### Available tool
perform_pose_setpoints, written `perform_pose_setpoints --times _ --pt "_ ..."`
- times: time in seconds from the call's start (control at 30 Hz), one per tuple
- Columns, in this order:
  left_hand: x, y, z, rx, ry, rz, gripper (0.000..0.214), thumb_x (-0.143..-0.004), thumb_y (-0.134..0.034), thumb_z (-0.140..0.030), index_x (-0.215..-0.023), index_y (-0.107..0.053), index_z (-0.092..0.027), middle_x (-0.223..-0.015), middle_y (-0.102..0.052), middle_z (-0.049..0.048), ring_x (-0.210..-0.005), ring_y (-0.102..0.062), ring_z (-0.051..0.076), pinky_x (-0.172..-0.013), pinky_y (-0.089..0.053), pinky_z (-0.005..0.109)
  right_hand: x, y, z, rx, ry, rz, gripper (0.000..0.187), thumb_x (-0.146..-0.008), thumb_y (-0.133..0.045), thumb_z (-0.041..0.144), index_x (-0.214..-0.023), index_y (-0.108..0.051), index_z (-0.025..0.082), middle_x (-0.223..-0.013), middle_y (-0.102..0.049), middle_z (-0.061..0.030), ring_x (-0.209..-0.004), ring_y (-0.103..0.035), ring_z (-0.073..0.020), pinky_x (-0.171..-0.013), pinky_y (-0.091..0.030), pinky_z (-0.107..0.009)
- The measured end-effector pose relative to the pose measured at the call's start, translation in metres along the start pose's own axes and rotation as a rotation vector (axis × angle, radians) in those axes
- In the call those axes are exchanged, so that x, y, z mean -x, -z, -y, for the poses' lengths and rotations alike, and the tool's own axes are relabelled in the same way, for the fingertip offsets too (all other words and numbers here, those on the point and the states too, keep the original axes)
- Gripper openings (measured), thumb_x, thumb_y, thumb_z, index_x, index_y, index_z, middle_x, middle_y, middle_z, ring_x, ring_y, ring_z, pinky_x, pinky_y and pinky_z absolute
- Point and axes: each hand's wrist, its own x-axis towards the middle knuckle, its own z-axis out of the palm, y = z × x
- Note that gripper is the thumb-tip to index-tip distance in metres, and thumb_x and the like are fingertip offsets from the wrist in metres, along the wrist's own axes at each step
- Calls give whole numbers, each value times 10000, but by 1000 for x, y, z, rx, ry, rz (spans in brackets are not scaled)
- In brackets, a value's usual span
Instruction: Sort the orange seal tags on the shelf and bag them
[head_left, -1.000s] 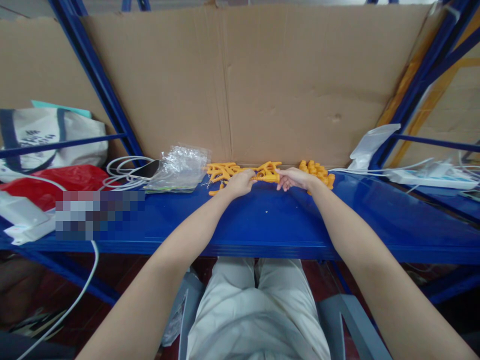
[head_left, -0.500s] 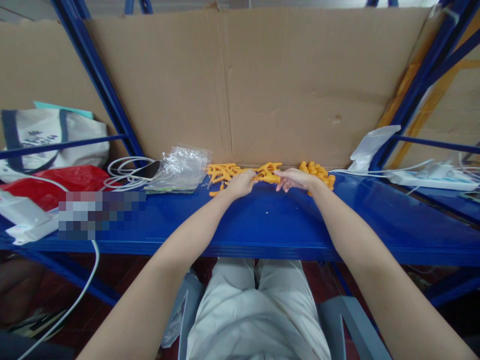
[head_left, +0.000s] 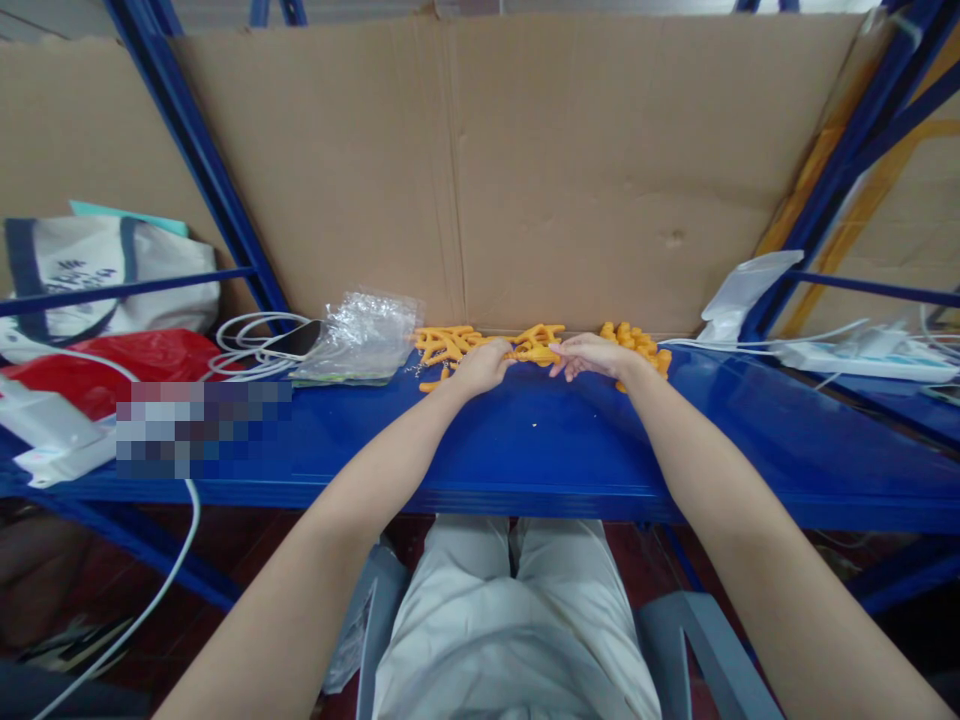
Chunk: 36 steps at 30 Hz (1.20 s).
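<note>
Between my hands is a small yellow-orange plastic part [head_left: 534, 355], just above the blue shelf. My left hand [head_left: 484, 368] is closed on its left end. At its right end is my right hand [head_left: 591, 353], thumb and index finger pinched on it and the other fingers loosely curled. The exact shape of the part is partly hidden by my fingers. Branching orange plastic pieces [head_left: 442, 345] lie in a pile behind and left of my left hand. Chunky orange pieces [head_left: 626, 338] are heaped behind my right hand.
Clear plastic bags [head_left: 367, 340] lie left of the orange pieces, near coiled white cables [head_left: 255, 345] and a red bag [head_left: 127, 370]. A cardboard sheet [head_left: 562, 170] closes off the back. White power strips [head_left: 862, 358] lie at the right. The blue shelf [head_left: 540, 450] has a front edge above my lap.
The yellow-orange part has turned slightly between my fingers, and my right fingers have shifted a little. My left hand stays nearly in place.
</note>
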Motion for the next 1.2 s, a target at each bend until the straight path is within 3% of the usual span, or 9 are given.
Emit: perform_pose_setpoints --times 0.13,0.23,0.33,0.4,0.5,0.77,0.9,1.2 --pt "1 2 -2 -8 -26 -19 220 -957 -497 -198 -1089 -666 -151 -1129 -699 124 -1072 -661 248 -963 -510 378 -3 -5 3 -53 -97 16 457 -1011 -494 485 -761 -646 134 -633 -704 -121 -491 -619 -129 -495 -505 -215" --pt "0 2 -3 -9 -41 -29 216 -958 -502 -204 -1090 -664 -151 -1126 -694 121 -1066 -662 244 -969 -509 383 -7 -5 2 -8 -166 13 623 -1026 -331 590 -718 -628 137 -596 -681 -127 -435 -596 -127 -439 -467 -215" --pt "-1 1 -2 -6 -28 -26 213 -958 -506 -212 -1086 -665 -150 -1128 -695 125 -1076 -661 247 -975 -509 382 -7 0 -2 17 -98 4 536 -973 -460 635 -826 -664 161 -760 -746 -129 -496 -629 -123 -444 -447 -200" --pt "-1 1 -1 -11 -22 -17 215 -959 -507 -223 -1084 -667 -155 -1128 -699 123 -1082 -660 249 -973 -512 381 -6 4 -5 17 -20 4 363 -898 -660 563 -915 -673 201 -908 -773 -108 -585 -664 -128 -496 -472 -198" --pt "-1 1 0 -12 -21 1 219 -949 -511 -216 -1080 -675 -153 -1132 -703 128 -1082 -661 257 -973 -514 392 -5 7 -7 53 33 0 301 -799 -807 466 -892 -667 216 -954 -776 -81 -643 -670 -121 -542 -490 -193" --pt "1 2 -3 -14 -12 -7 228 -953 -502 -234 -1087 -676 -169 -1121 -709 117 -1075 -664 253 -959 -520 382 1 2 -1 50 -28 14 425 -878 -672 587 -739 -674 185 -728 -747 -114 -571 -641 -132 -531 -507 -214" --pt "2 4 -6 -11 6 -1 217 -960 -508 -247 -1080 -670 -164 -1131 -701 122 -1080 -663 255 -963 -514 378 -2 -2 1 2 -127 21 541 -973 -502 591 -690 -650 154 -589 -691 -108 -482 -607 -123 -496 -503 -210" --pt "2 4 -8 -23 -2 2 216 -959 -507 -253 -1073 -665 -159 -1122 -703 126 -1065 -666 260 -946 -514 380 -10 -4 -2 25 -223 -2 616 -1017 -346 594 -714 -651 152 -500 -642 -92 -430 -588 -151 -478 -515 -243"
